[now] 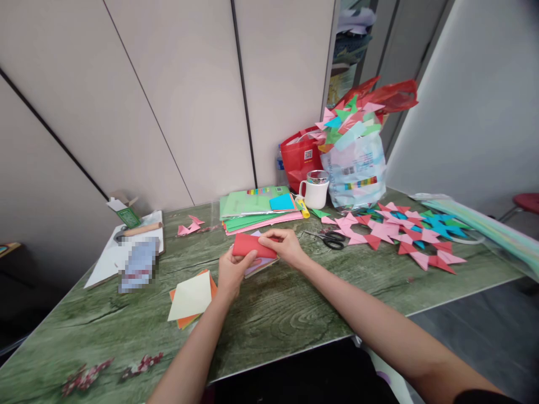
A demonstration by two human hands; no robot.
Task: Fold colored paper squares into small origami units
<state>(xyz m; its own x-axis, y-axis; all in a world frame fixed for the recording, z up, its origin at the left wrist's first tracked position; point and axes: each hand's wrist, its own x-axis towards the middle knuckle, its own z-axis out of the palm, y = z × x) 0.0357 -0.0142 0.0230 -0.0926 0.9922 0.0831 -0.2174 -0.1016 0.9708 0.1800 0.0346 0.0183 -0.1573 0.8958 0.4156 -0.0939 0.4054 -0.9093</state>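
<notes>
A red sheet of folded paper is held up between both hands, just above the table. My left hand grips its lower left part, thumb in front. At its right end, my right hand pinches the paper between thumb and fingers. Beneath the hands lies a purple paper stack, partly covered by them. To the left of my left hand rests a small pile of cream and orange paper squares. Black-handled scissors lie to the right of my right hand.
Green and pink paper packs lie at the back, near a white mug. Pink, red and blue folded stars spread over the right side. A full plastic bag stands behind them. Papers and a small green box are at far left.
</notes>
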